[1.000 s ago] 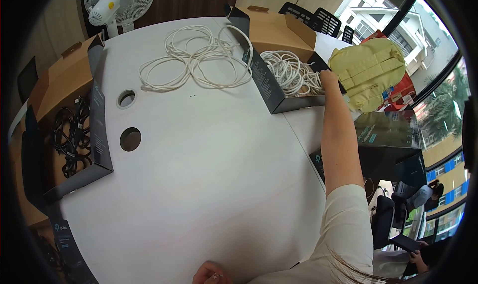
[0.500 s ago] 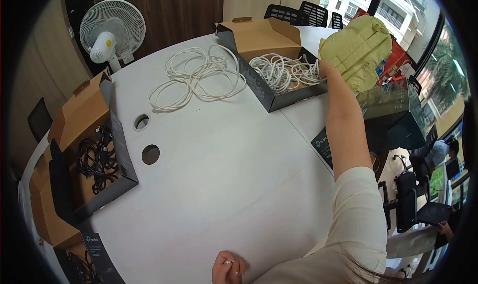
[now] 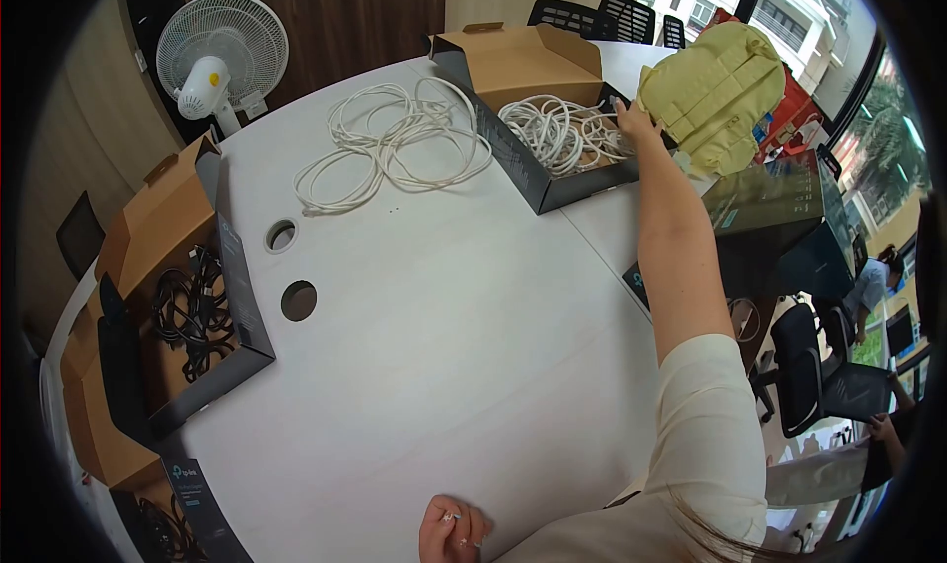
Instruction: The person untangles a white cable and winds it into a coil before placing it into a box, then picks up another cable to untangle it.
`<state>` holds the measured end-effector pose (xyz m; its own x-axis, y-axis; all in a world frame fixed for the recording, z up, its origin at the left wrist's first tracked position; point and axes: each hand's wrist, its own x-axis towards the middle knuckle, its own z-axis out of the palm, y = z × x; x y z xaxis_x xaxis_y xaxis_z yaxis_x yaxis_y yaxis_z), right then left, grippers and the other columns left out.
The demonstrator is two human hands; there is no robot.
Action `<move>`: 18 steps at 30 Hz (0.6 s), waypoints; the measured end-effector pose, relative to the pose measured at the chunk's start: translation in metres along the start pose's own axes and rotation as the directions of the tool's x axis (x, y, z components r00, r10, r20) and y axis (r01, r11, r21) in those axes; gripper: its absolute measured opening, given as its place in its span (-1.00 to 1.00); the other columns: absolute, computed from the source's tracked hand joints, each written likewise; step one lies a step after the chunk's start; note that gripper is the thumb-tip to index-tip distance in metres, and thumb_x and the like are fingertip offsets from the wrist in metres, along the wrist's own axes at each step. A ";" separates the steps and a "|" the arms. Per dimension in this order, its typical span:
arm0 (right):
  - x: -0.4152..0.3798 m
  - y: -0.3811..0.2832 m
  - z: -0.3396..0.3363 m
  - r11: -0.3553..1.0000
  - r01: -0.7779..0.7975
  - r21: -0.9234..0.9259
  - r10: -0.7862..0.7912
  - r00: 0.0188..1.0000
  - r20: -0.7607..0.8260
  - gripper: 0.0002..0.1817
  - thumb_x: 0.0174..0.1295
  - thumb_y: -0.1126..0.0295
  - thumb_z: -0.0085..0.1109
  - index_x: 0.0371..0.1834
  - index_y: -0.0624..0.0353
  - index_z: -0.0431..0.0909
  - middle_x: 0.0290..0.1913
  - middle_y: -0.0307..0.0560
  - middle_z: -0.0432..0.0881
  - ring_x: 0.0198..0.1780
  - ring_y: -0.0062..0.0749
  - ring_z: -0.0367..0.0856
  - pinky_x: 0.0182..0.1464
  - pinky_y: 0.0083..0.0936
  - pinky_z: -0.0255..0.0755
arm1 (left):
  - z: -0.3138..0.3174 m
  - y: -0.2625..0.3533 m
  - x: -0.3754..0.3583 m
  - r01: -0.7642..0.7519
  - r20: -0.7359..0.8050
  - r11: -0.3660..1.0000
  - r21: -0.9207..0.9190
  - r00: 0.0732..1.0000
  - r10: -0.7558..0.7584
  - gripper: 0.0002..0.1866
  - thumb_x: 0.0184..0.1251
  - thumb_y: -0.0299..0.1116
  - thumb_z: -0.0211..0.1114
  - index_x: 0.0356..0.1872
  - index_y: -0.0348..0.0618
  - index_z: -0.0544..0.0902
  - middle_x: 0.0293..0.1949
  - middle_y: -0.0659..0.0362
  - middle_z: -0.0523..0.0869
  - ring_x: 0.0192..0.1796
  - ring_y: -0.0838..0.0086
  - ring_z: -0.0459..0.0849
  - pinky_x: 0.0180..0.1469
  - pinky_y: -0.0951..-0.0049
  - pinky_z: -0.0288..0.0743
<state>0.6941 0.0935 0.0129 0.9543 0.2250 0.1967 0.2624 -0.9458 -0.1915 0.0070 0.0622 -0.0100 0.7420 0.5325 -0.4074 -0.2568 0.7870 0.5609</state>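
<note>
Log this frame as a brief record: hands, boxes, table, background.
right hand: at the right-hand box's rim; grip unclear
left hand: curled, near body
right-hand box: open, white cables inside
left-hand box: open, black cables inside
table: white, loosely coiled cable on top
background: white fan

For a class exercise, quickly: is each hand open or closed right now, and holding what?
Left hand: curled closed, nothing seen in it.
Right hand: at the box; grip can't be told.

White cables (image 3: pixel 557 134): tangled, loosely looped, heaped inside dark box (image 3: pixel 590 186), brown lid open.
</note>
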 end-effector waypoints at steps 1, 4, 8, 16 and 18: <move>0.005 0.000 0.015 0.999 0.038 -0.005 -0.038 0.997 0.067 -0.20 0.22 -0.25 -0.43 0.38 0.08 -0.01 0.40 0.07 0.02 0.43 -0.09 -0.10 0.37 -0.04 -0.20 | -0.002 -0.001 0.000 0.003 -0.003 1.000 -0.007 1.000 -0.003 -0.82 0.32 -0.26 0.00 -0.43 -0.09 0.33 -0.64 0.33 0.28 -0.58 0.60 0.20 -0.37 0.52 0.18; -0.031 -0.018 0.011 0.992 -0.005 -0.130 0.028 0.983 0.181 -0.21 0.21 -0.27 -0.44 0.43 -0.05 -0.13 0.46 -0.05 -0.23 0.47 -0.18 -0.29 0.40 -0.04 -0.32 | -0.009 -0.006 0.002 -0.011 0.023 1.000 0.000 1.000 0.011 -0.82 0.34 -0.25 -0.01 -0.43 -0.07 0.32 -0.64 0.35 0.27 -0.59 0.61 0.19 -0.39 0.53 0.17; -0.024 -0.025 0.016 0.981 -0.060 -0.183 0.115 0.946 0.303 -0.26 0.23 -0.27 -0.50 0.43 -0.23 -0.22 0.47 -0.16 -0.36 0.47 -0.19 -0.47 0.32 0.22 -0.53 | -0.004 0.000 0.002 -0.020 0.013 1.000 -0.007 1.000 0.020 -0.81 0.34 -0.24 -0.02 -0.44 -0.07 0.31 -0.63 0.35 0.27 -0.58 0.61 0.19 -0.38 0.54 0.16; -0.014 -0.021 0.013 0.959 0.004 -0.284 0.078 0.958 0.277 -0.19 0.17 -0.34 -0.69 0.42 -0.15 -0.10 0.43 -0.08 -0.05 0.45 0.00 -0.19 0.36 0.06 -0.52 | -0.001 0.003 0.002 -0.009 0.017 1.000 -0.030 1.000 0.009 -0.80 0.34 -0.24 -0.03 -0.43 -0.09 0.29 -0.62 0.33 0.25 -0.56 0.60 0.19 -0.37 0.53 0.17; -0.007 -0.017 0.009 0.968 -0.005 -0.250 0.067 0.969 0.237 -0.18 0.18 -0.33 -0.75 0.40 -0.10 0.01 0.40 -0.02 0.04 0.44 0.00 -0.18 0.37 0.03 -0.51 | -0.003 0.002 0.003 -0.019 0.041 0.999 -0.043 0.999 0.021 -0.81 0.35 -0.25 -0.04 -0.43 -0.09 0.30 -0.62 0.33 0.25 -0.56 0.60 0.19 -0.37 0.53 0.17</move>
<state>0.6846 0.1105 0.0062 0.9763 0.2107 -0.0499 0.2133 -0.9755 0.0540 0.0066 0.0659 -0.0124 0.7612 0.5354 -0.3658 -0.2972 0.7895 0.5371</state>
